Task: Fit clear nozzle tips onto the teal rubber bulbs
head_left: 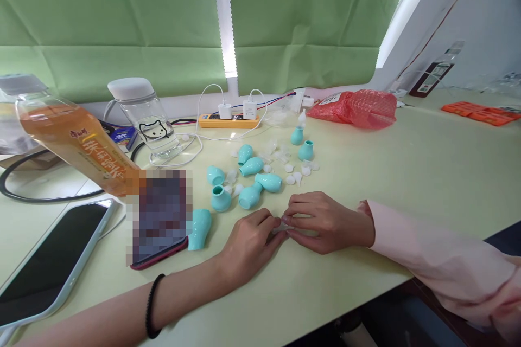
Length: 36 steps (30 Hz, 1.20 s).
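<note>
My left hand [250,244], with a black band on the wrist, rests low over the table with its fingers closed. Opposite it, my right hand [323,222] is closed too, its fingertips meeting those of the left. Between the fingertips of both hands is a small translucent plastic piece [280,226], mostly hidden. Just beyond lie several turquoise bulbs [250,195], some upright with the opening up, some on their sides. One upright bulb [297,135] at the back has a white tip in it. Small clear and white plastic parts [290,179] are scattered among them.
Left of my hands are a phone [163,217] propped at a slant, a second phone [52,260], an orange drink bottle [81,141] and a clear water bottle [152,124]. Behind are a power strip [207,121] with white cables and a red bubble-wrap bag [358,109]. An orange tray [480,113] lies far right.
</note>
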### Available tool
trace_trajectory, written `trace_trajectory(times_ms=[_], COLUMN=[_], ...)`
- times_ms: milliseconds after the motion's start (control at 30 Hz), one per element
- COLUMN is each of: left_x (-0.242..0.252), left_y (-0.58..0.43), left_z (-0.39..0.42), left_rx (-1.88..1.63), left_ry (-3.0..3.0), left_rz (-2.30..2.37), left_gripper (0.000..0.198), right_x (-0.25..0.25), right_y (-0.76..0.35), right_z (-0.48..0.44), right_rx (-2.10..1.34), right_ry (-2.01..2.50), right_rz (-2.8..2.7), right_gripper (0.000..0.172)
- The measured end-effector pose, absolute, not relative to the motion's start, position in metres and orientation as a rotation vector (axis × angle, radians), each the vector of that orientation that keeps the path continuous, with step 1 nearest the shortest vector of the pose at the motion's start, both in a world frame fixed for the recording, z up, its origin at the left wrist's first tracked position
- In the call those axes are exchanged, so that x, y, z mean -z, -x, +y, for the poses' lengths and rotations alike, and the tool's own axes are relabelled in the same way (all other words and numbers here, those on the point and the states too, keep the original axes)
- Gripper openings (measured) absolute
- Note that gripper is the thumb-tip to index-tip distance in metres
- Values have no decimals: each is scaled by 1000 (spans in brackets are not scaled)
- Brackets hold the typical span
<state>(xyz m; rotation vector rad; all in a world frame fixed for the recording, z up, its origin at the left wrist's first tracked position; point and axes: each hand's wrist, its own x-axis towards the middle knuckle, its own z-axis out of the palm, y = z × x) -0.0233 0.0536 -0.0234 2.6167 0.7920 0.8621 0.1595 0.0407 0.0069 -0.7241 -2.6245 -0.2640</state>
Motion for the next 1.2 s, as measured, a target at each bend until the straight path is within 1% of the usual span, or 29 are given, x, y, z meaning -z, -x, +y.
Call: trace_trajectory(times_ms=[167, 300, 367, 433, 500, 533, 600, 733, 867, 1000, 1100, 1133, 1200], left_x=[25, 21, 19, 17, 16, 16, 17, 17, 17, 15, 5, 0, -7], left_y=[24, 24, 24, 24, 24, 24, 24, 24, 24, 24, 24, 24, 26], left_z=[53, 52, 52, 53, 54, 54, 54, 51, 48, 45, 43, 42, 41], left_rx=[-875, -805, -759, -755, -755, -747, -716, -685, -712, -758, -589, -525, -525], left_ry=[-2644, -2605, -2574, -2553, -2565, -2586, -2648, -2752, -3002, -3197, -3203, -3178, -3041], left_rz=[750, 837, 870, 880, 881, 874, 845, 822, 757, 669, 650, 642, 688], left_gripper=[15, 13, 23, 31, 24, 20, 19, 25, 21, 16, 19, 20, 19], right_x=[-6, -2, -2, -3, -4, -4, -4, 2, 7, 3, -4, -6, -7], right_y=[-155, -155, -157, -158, -161, -162, -163, -163, -160, -160, -162, -163, -163], right_z=[37, 43, 50, 60, 68, 71, 77, 85, 88, 83, 77, 75, 73], right_rx=[247, -70, -128, -69, -31, -36, -48, 12, 45, 0, -220, -340, -618], right_ry=[746, 769, 791, 861, 945, 981, 1046, 1195, 1300, 1221, 1110, 1075, 1020], right_rz=[-2625, -2422, -2269, -2186, -2204, -2231, -2260, -2247, -2345, -2272, -2092, -2033, -1929], right_gripper=[16, 8, 16, 31, 44, 48, 51, 48, 40, 34, 34, 34, 34])
